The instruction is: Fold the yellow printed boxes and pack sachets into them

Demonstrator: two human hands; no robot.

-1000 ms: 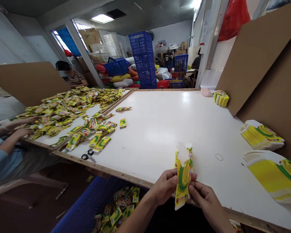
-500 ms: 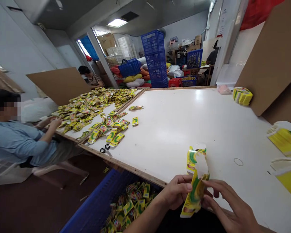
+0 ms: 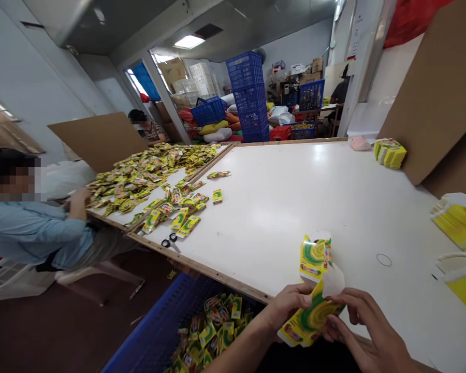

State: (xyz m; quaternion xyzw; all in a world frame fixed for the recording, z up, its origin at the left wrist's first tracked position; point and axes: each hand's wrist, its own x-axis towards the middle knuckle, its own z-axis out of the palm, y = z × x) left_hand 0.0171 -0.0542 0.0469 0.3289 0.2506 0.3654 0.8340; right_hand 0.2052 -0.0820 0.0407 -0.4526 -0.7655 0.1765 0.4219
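A yellow and green carton (image 3: 314, 317) with a white flap standing up is held between both hands above the near edge of the white table (image 3: 272, 207). My left hand (image 3: 281, 311) pinches its left side, thumb on the front. On the right side, the fingers of my right hand (image 3: 363, 316) close on the carton near its flap. Just beyond, another yellow carton (image 3: 314, 255) lies on the table, partly covered by the held one.
Small filled packs (image 3: 184, 223) and black-handled scissors (image 3: 171, 241) lie at the left. Below the edge is a blue crate (image 3: 147, 326) of packs. Yellow carton stacks (image 3: 456, 223) and a rubber band (image 3: 383, 260) are right. A person in blue (image 3: 34, 223) sits left.
The held carton has turned, so more of its printed face shows, and its flap leans further right. The co-worker's hand at the left has moved back toward the body.
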